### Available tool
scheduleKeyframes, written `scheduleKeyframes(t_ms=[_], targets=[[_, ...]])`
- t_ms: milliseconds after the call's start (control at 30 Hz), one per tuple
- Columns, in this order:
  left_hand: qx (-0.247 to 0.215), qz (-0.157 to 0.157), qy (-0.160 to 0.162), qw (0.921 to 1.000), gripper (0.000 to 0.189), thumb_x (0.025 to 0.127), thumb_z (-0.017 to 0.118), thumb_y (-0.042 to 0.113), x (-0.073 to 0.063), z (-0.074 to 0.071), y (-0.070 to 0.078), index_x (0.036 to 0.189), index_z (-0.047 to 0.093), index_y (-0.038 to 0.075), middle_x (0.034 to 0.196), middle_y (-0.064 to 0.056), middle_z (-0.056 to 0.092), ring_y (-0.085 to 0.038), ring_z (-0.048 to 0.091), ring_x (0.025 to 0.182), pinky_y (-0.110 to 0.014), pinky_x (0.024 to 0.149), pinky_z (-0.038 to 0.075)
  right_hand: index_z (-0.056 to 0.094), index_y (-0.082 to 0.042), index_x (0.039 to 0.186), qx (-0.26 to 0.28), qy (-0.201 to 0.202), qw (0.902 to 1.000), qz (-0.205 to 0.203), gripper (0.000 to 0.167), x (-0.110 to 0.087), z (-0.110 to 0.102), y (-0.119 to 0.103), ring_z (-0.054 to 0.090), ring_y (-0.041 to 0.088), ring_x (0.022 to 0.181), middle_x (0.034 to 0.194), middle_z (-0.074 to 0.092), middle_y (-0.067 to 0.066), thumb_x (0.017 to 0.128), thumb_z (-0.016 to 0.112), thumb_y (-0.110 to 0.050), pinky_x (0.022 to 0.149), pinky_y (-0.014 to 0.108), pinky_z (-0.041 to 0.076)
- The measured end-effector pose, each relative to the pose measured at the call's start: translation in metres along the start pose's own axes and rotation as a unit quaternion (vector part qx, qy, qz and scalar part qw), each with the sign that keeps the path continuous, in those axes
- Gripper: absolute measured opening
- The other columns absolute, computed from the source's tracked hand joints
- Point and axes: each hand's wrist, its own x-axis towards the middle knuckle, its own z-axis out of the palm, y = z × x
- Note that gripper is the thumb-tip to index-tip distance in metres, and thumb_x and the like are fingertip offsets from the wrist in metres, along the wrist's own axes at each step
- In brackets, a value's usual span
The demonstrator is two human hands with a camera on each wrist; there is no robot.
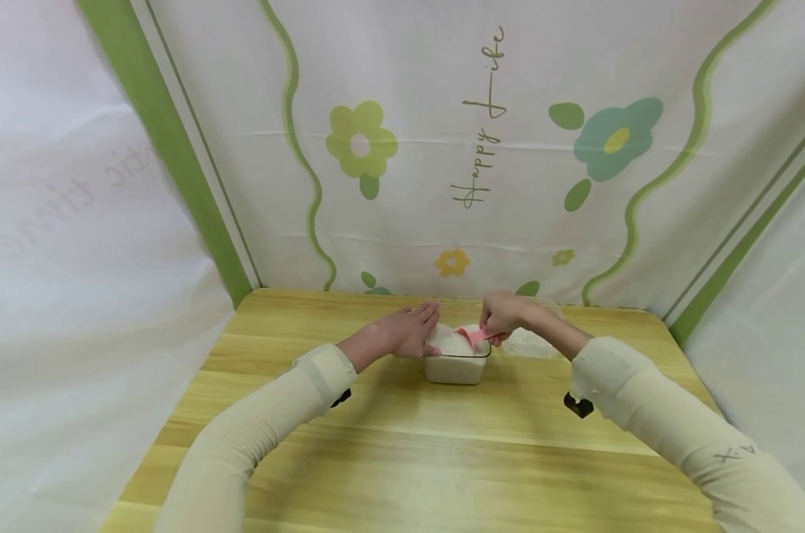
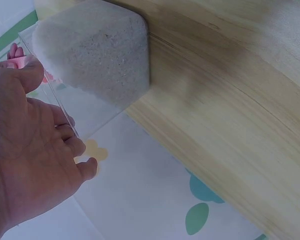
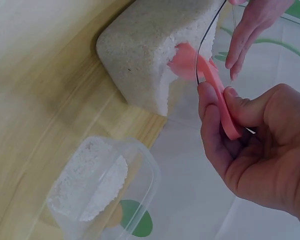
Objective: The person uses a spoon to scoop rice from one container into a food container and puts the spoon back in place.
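A clear square container (image 1: 453,370) full of white grainy stuff stands towards the back of the table. My left hand (image 1: 412,332) rests at its left rim, fingers held out rather straight and thumb at the front edge. In the left wrist view, the left hand's fingertips (image 2: 76,146) lie along the clear rim. My right hand (image 3: 255,145) pinches the handle of a pink scoop (image 3: 217,92) between thumb and fingers. Tilted down inside the container, the scoop has its bowl partly buried in the white stuff.
Right of the square container sits a second clear tub (image 3: 97,180), partly filled with similar white stuff. Both stand on a wooden table (image 1: 402,459). A white printed curtain (image 1: 409,222) rises along the table's back edge, with more cloth at both sides.
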Motion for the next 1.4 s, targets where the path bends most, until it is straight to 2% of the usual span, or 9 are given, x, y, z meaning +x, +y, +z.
scheduleKeyframes(t_ms=[200,300,400,500,700,1000,1167,1233,1400], targets=[[0.006,-0.003,0.007,1.0000,0.084,0.103,0.032,0.060,0.000,0.002,-0.001,0.161,0.002,0.007,0.170,-0.010,-0.003,-0.024,0.000,0.157,-0.045,0.126,0.018,0.076,0.006,0.093,0.100,-0.009,0.9927,0.067,0.027,-0.004,0.001,0.003,0.061,0.005,0.053,0.063,0.070,0.002,0.092,0.048,0.005,0.053,0.019,0.052],[0.004,-0.004,0.008,1.0000,0.084,0.103,0.031,0.061,-0.001,0.002,-0.001,0.161,0.002,0.007,0.170,-0.010,-0.003,-0.024,0.000,0.157,-0.045,0.126,0.018,0.074,0.007,0.092,0.132,-0.007,0.9882,0.078,0.025,-0.006,0.001,0.005,0.062,0.006,0.054,0.065,0.068,0.003,0.091,0.049,0.005,0.051,0.019,0.050],[0.000,-0.004,0.006,1.0000,0.085,0.103,0.031,0.061,-0.001,0.002,0.000,0.161,0.002,0.008,0.170,-0.010,-0.003,-0.023,-0.001,0.157,-0.045,0.126,0.017,0.070,0.005,0.081,0.161,-0.015,0.9836,0.080,0.025,-0.008,0.002,0.007,0.062,0.007,0.053,0.065,0.066,0.004,0.090,0.047,0.006,0.049,0.018,0.047],[0.000,-0.004,0.003,1.0000,0.085,0.102,0.031,0.062,-0.001,0.002,-0.001,0.161,0.001,0.008,0.170,-0.009,-0.004,-0.022,-0.002,0.157,-0.044,0.126,0.017,0.066,0.002,0.076,0.189,-0.022,0.9783,0.081,0.025,-0.011,0.003,0.010,0.063,0.006,0.054,0.065,0.064,0.004,0.090,0.047,0.007,0.050,0.017,0.047],[0.007,-0.001,0.007,0.9999,0.084,0.103,0.031,0.061,0.000,0.002,-0.003,0.161,0.002,0.008,0.170,-0.009,-0.003,-0.023,-0.001,0.157,-0.046,0.126,0.018,0.071,0.007,0.088,0.223,-0.014,0.9718,0.076,0.024,-0.017,0.006,0.017,0.064,0.006,0.057,0.066,0.067,0.004,0.095,0.049,0.003,0.050,0.016,0.048],[0.004,0.002,0.002,1.0000,0.084,0.103,0.031,0.061,-0.002,0.002,-0.001,0.161,0.001,0.009,0.169,-0.008,-0.006,-0.022,-0.003,0.157,-0.045,0.126,0.017,0.069,0.013,0.098,0.290,-0.017,0.9544,0.070,0.025,-0.022,0.015,0.034,0.066,0.006,0.062,0.073,0.068,0.005,0.097,0.046,0.003,0.053,0.015,0.051],[0.013,0.000,-0.001,0.9999,0.083,0.103,0.029,0.060,-0.003,0.001,0.000,0.161,0.000,0.009,0.169,-0.006,-0.008,-0.021,-0.004,0.157,-0.045,0.126,0.017,0.069,0.011,0.096,0.316,-0.011,0.9472,0.053,0.025,-0.027,0.019,0.042,0.068,0.007,0.067,0.080,0.065,0.006,0.097,0.044,0.006,0.057,0.016,0.053],[0.013,-0.001,-0.001,0.9999,0.083,0.103,0.029,0.061,-0.003,0.001,0.000,0.161,0.000,0.009,0.169,-0.006,-0.008,-0.021,-0.004,0.157,-0.044,0.126,0.017,0.069,0.011,0.094,0.333,-0.009,0.9416,0.049,0.026,-0.029,0.021,0.045,0.068,0.007,0.068,0.079,0.066,0.005,0.097,0.044,0.007,0.058,0.016,0.054],[0.013,0.000,-0.001,0.9999,0.083,0.103,0.028,0.061,-0.002,0.001,-0.001,0.161,0.000,0.009,0.169,-0.007,-0.009,-0.022,-0.004,0.157,-0.044,0.126,0.017,0.069,0.012,0.103,0.371,-0.007,0.9276,0.042,0.025,-0.034,0.024,0.051,0.068,0.006,0.068,0.075,0.070,0.003,0.100,0.046,0.004,0.061,0.016,0.055]])
